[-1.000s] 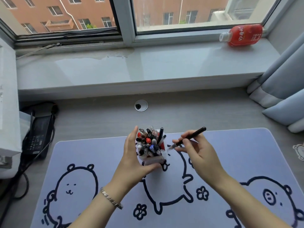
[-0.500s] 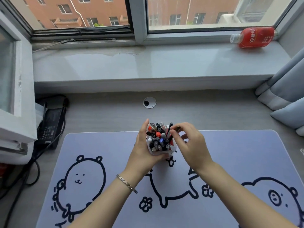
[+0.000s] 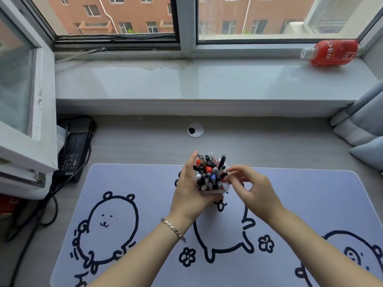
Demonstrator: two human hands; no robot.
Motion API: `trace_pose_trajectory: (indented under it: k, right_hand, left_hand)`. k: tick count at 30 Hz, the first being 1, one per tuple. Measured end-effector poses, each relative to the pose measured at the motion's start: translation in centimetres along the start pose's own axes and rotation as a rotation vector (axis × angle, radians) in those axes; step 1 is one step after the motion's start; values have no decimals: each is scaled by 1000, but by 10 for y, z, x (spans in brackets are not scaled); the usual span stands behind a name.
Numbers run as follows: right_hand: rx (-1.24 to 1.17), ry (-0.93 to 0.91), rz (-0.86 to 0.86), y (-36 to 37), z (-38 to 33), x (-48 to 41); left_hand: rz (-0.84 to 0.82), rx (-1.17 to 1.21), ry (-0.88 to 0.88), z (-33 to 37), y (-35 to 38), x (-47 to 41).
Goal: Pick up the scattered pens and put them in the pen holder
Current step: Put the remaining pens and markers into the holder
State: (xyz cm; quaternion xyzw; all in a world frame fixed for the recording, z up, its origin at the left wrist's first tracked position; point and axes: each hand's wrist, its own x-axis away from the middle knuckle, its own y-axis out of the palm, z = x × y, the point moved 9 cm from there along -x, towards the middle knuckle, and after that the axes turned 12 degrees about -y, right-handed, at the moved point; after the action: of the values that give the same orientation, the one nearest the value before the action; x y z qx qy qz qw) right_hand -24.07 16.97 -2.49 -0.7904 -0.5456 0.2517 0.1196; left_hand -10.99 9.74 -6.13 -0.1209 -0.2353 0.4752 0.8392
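Pen holder crammed with pens

The pale pen holder [image 3: 213,191] stands upright on the lilac desk mat, packed tight with pens [image 3: 209,172] standing on end, black, red, blue and grey caps uppermost.

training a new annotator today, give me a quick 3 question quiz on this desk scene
1. True or false: the left hand is wrapped around the pen holder.
2. Where is the red bottle? A) lying on the windowsill B) standing on the desk mat C) in the right hand
3. Fill in: the pen holder stands on the ___ printed with cartoon animals.

Key
1. True; the right hand is just beside the pens, fingers spread, holding nothing that I can see.
2. A
3. desk mat
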Motion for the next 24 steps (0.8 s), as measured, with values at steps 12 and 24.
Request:
trace_pose_trajectory:
  k: [12, 24]
  right_hand:
    - [282, 317, -458, 23, 36, -22]
    - [392, 470, -560, 14, 58, -9]
  left_hand:
    - [119, 101, 99, 26, -125, -84]
    - [-50, 50, -73, -34, -160, -107]
